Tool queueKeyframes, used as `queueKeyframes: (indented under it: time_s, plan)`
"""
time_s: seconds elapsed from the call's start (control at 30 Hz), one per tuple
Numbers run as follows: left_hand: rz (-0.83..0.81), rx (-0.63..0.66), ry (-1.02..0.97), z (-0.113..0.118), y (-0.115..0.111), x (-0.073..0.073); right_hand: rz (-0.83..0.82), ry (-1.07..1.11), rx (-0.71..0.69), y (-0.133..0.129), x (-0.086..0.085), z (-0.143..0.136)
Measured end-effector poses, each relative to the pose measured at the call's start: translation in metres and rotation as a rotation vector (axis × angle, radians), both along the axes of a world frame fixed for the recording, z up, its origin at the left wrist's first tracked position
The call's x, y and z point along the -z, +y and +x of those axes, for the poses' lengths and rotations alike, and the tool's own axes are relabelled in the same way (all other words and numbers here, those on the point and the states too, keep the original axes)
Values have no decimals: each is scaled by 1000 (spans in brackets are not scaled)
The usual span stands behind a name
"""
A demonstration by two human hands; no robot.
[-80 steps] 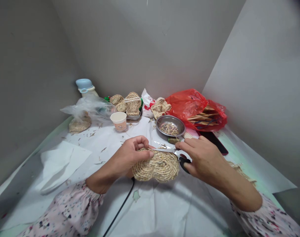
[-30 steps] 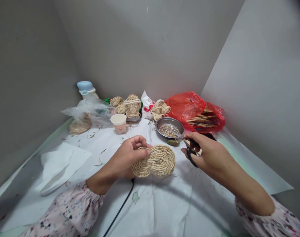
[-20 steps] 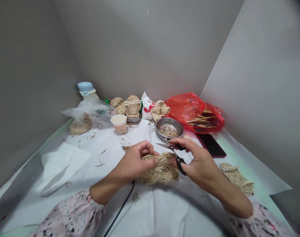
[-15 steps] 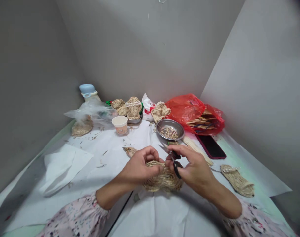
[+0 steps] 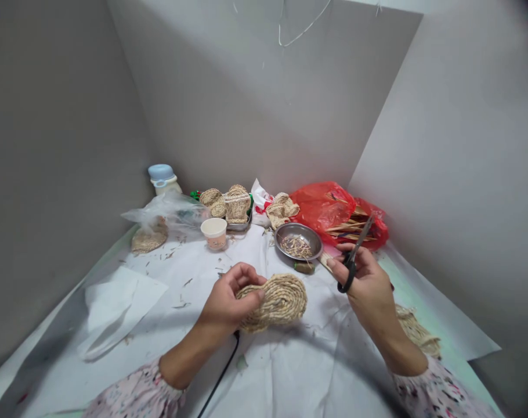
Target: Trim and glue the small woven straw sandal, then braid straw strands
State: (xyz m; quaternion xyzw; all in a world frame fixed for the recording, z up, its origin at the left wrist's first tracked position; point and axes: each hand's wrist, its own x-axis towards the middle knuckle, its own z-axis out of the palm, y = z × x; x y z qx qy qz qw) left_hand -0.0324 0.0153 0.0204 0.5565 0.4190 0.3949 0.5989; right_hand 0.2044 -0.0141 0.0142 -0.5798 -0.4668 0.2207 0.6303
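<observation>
My left hand pinches the left end of the coiled straw piece, lengthwise across lower centre; my right hand, farther off at right, grips the scissors, blades up.

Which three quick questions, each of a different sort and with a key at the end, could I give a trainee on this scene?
1. Multiple choice: what does the right hand hold?
A) a paper cup
B) scissors
C) a metal bowl

2. True or false: the scissor blades are touching the coiled woven piece in the left hand.

3. Fill in the blank: the bottle at the back left has a light ____ cap.

Key: 1. B; 2. False, the blades point up and away from it; 3. blue
</observation>
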Motion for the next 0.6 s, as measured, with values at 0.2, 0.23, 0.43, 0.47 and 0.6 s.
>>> queueKeyframes:
  time_s: [0.2, 0.23, 0.43, 0.47, 0.6]
  plan:
    - [3, -87, -98, -5, -5, 6, -118, 108, -119, 4, 17, -7]
    - [-5, -106, -126, -4, -6, 7, -129, 134, -174, 3, 20, -11]
    - [-24, -195, -200, 2, -8, 15, -198, 299, -377, -5, 32, -37]
    - [-22, -198, -196, 2, -8, 15, -214, 326, -383, -6, 32, -40]
    - [-28, -157, -123, 4, -7, 18, -228, 397, -379, -6, 37, -43]
